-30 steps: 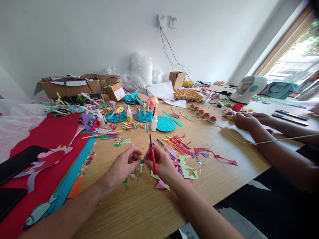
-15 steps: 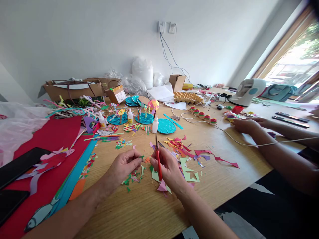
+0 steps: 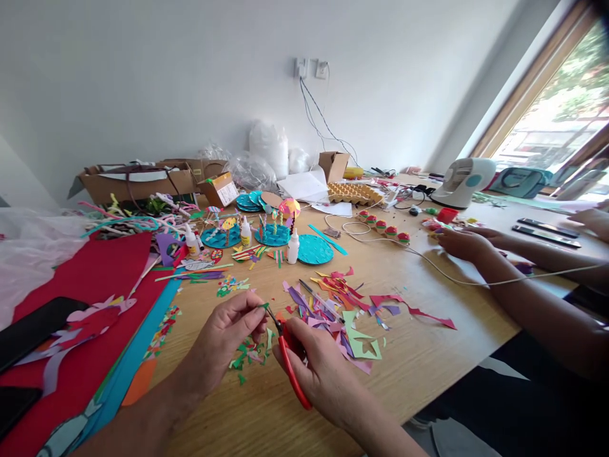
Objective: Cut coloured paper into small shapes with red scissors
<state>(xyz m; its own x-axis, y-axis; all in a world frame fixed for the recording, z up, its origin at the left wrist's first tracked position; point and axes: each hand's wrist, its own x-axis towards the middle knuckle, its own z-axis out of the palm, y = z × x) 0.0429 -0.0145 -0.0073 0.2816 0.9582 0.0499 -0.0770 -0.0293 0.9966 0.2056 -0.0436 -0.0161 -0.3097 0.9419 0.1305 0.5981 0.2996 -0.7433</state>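
Between thumb and finger, my left hand (image 3: 234,327) pinches a small piece of green paper (image 3: 264,306). My right hand (image 3: 316,362) grips red-handled scissors (image 3: 291,374), and their blade tips touch or nearly touch that green piece. Small green paper scraps (image 3: 250,355) lie on the table just below my hands. To the right of the scissors spread purple, red and orange paper strips (image 3: 335,285), with a pen (image 3: 318,297) lying across them. A light green sheet with a cut-out (image 3: 356,336) rests close to my right hand.
Glue bottles (image 3: 293,246) stand beside a blue disc (image 3: 314,249) and decorated blue bases (image 3: 273,235). Red and blue sheets (image 3: 90,285) cover the left side. At the right, a co-worker's hands (image 3: 459,244) work near a white cable (image 3: 442,274) and a fan (image 3: 464,184).
My right hand has turned the scissors from pointing upward to pointing left, bringing the blades to the green paper in my left hand. The view has shifted slightly.
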